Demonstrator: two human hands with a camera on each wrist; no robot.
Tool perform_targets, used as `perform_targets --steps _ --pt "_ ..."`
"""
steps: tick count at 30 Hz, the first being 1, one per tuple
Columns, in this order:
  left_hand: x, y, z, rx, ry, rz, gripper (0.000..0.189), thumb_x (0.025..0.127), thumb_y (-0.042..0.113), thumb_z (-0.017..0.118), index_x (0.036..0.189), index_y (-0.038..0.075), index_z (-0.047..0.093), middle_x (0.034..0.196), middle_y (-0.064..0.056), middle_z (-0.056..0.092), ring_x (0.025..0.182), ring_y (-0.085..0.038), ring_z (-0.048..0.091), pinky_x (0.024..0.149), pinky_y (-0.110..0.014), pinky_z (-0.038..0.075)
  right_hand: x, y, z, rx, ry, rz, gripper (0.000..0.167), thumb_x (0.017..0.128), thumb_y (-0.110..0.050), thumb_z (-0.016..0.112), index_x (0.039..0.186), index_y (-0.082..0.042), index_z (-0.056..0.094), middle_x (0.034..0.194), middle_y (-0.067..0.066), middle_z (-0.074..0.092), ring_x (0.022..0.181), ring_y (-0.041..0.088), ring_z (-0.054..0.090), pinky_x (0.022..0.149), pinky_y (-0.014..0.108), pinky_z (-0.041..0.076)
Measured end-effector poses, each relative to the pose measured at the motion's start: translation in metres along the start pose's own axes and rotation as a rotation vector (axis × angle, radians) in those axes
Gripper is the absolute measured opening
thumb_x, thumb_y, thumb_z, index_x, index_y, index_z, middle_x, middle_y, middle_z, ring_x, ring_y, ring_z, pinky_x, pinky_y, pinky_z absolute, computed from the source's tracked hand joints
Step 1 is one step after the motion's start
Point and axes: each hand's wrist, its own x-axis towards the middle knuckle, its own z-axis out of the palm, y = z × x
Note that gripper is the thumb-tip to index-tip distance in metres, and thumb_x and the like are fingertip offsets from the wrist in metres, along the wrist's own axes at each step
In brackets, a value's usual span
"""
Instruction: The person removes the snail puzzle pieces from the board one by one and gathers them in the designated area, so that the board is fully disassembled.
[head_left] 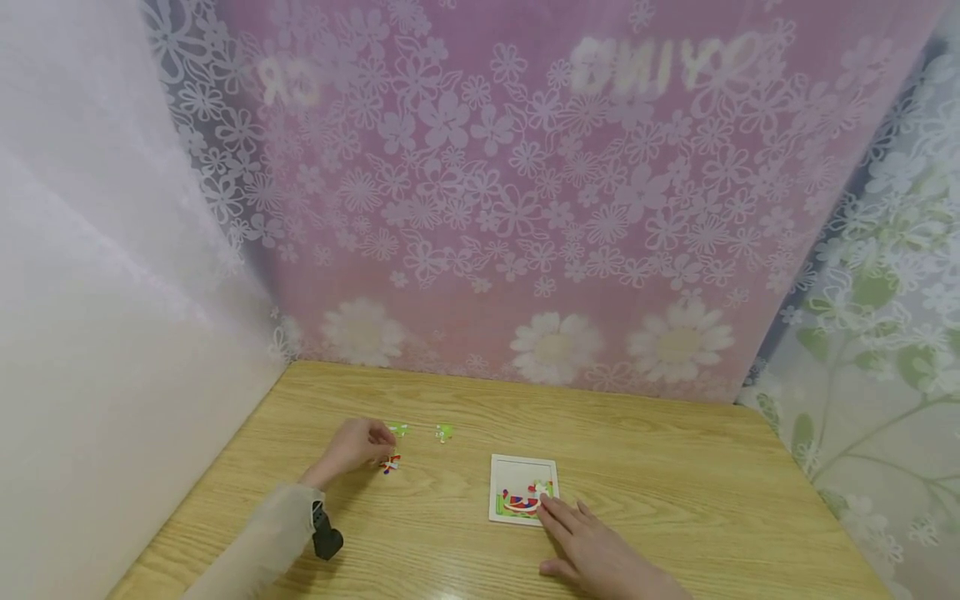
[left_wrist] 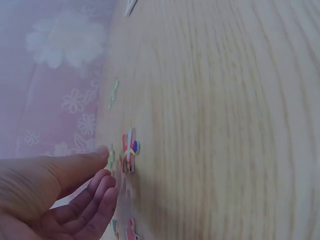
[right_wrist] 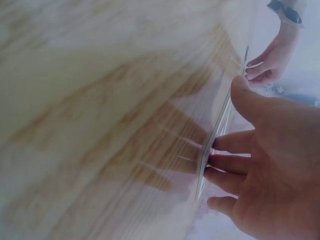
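My left hand point(head_left: 354, 446) reaches over loose jigsaw pieces at the left of the table, thumb and fingertips apart with nothing visible between them. Just past those fingertips lies a red, white and blue jigsaw piece point(left_wrist: 131, 152). A green piece point(head_left: 401, 430) lies close behind the hand in the head view. On the right, my right hand point(head_left: 592, 546) rests its straight fingers on the lower right corner of a white-framed puzzle tray point(head_left: 492, 492). Colourful fitted pieces point(head_left: 521, 503) cover the tray's lower part; the upper part shows bare backing.
Another green and white piece point(head_left: 444, 432) lies between the left hand and the tray. A red piece point(left_wrist: 132, 231) shows at the bottom of the left wrist view. Flowered pink cloth point(head_left: 480, 208) hangs behind the wooden table point(head_left: 420, 550). A black device point(head_left: 326, 533) sits on the left wrist.
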Motion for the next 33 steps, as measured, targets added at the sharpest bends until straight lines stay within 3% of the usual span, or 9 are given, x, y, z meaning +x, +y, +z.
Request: perform_targets --steps 5,12,15,22,33 --pt "0.004 0.01 0.001 0.019 0.045 -0.029 0.007 0.094 0.014 0.073 0.095 0.008 0.077 0.085 0.0 0.071 0.077 -0.014 0.065 0.066 -0.033 0.054 -0.001 0.002 -0.001 0.042 -0.007 0.012 0.075 0.1 -0.057 0.051 0.143 0.005 0.053 0.148 0.019 0.052 0.132 0.034 0.054 0.104 0.058 0.045" --pt "0.011 0.035 0.008 -0.069 0.016 -0.033 0.017 0.099 0.02 0.068 0.105 0.006 0.076 0.091 -0.006 0.073 0.077 -0.021 0.07 0.059 -0.03 0.054 -0.004 0.002 -0.002 0.112 -0.008 0.027 0.073 0.102 -0.053 0.052 0.145 0.005 0.05 0.151 0.02 0.048 0.133 0.035 0.053 0.105 0.059 0.044" --pt "0.017 0.043 0.014 -0.107 -0.004 -0.003 0.018 0.1 0.02 0.067 0.106 0.005 0.076 0.092 -0.009 0.073 0.08 -0.026 0.071 0.06 -0.029 0.055 -0.005 0.002 -0.002 0.131 0.006 0.026 0.071 0.102 -0.051 0.053 0.146 0.006 0.049 0.151 0.021 0.047 0.133 0.036 0.052 0.105 0.059 0.044" --pt "0.026 0.063 0.028 -0.15 -0.033 0.087 0.02 0.101 0.021 0.065 0.108 0.005 0.075 0.094 -0.004 0.073 0.083 -0.031 0.072 0.063 -0.027 0.056 -0.008 0.001 -0.006 0.104 0.037 0.034 0.066 0.102 -0.047 0.055 0.145 0.003 0.051 0.151 0.021 0.047 0.134 0.036 0.051 0.105 0.06 0.043" --pt "0.038 0.091 0.058 -0.215 -0.131 0.186 0.025 0.103 0.024 0.062 0.113 0.005 0.074 0.099 -0.007 0.075 0.085 -0.029 0.073 0.069 -0.027 0.057 -0.017 0.002 -0.008 0.142 -0.147 0.133 0.077 0.101 -0.059 0.047 0.149 0.0 0.047 0.155 0.017 0.044 0.141 0.038 0.043 0.11 0.064 0.035"
